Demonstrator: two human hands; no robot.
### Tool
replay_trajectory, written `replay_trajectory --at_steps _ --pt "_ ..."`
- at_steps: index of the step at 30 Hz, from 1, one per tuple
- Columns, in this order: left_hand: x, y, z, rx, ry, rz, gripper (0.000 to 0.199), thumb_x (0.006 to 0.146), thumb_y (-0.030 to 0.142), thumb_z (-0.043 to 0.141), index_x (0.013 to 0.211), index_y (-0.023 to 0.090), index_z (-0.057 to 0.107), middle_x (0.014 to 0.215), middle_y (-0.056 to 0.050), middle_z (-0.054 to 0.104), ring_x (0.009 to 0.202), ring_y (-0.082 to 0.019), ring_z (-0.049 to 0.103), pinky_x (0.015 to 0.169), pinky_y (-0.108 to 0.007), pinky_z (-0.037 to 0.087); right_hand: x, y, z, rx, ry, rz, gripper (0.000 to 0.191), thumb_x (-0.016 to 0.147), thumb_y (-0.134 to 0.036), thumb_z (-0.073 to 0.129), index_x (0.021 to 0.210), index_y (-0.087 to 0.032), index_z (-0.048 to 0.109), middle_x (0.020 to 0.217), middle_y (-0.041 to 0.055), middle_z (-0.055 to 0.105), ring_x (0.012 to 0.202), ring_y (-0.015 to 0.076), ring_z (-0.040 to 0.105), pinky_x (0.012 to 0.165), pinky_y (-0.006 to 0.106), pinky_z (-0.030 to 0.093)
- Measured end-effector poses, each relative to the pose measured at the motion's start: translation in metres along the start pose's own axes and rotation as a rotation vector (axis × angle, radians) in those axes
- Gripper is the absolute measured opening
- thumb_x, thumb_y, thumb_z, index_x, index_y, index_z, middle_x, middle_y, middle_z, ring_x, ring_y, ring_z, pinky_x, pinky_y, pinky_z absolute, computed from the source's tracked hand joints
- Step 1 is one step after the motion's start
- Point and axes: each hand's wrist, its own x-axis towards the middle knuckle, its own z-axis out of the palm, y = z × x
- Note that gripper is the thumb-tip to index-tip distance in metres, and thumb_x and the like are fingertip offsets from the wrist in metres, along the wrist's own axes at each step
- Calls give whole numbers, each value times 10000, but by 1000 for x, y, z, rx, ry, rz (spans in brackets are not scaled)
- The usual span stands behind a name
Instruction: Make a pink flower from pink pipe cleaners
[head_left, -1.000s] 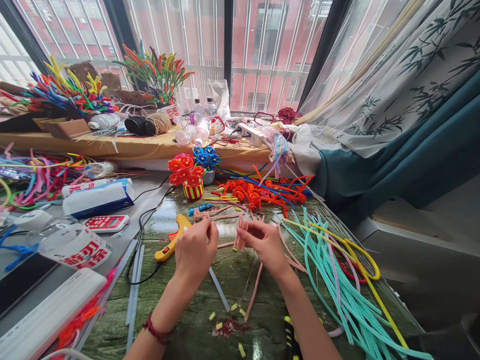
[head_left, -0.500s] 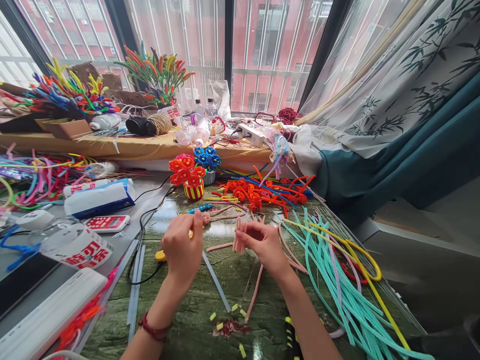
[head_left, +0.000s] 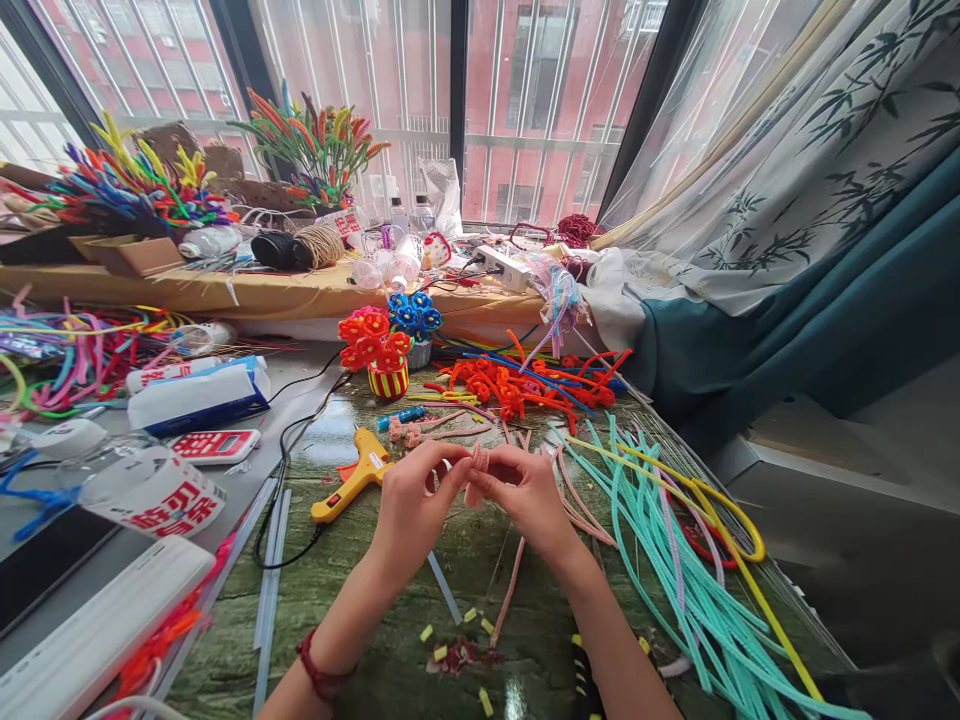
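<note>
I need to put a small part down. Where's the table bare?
Two patches of table look free: between the paired clear sticks and the left forearm, and between that forearm and the yellow bits. Crowded: the right, under the teal stems, and the back, under the orange stems.

A barred window [head_left: 555, 110] spans the top of the frame, with a teal curtain [head_left: 825, 295] at upper right. On the ledge [head_left: 300, 292], upper left, sit a cardboard box [head_left: 139, 257] and some twine [head_left: 320, 246]; a white power strip [head_left: 506, 270] lies above centre. At left is a red-and-white calculator [head_left: 214, 446].
</note>
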Motion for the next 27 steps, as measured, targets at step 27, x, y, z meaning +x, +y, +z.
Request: replay_trajectory --at_steps 27 --pt "1 -6 0 -145 -113 -82 113 844 229 610 828 168 704 740 -13 718 633 -138 606 595 -236 465 2 2 -5 224 133 66 230 659 -368 810 673 -170 696 649 1 640 557 119 540 501 223 419"
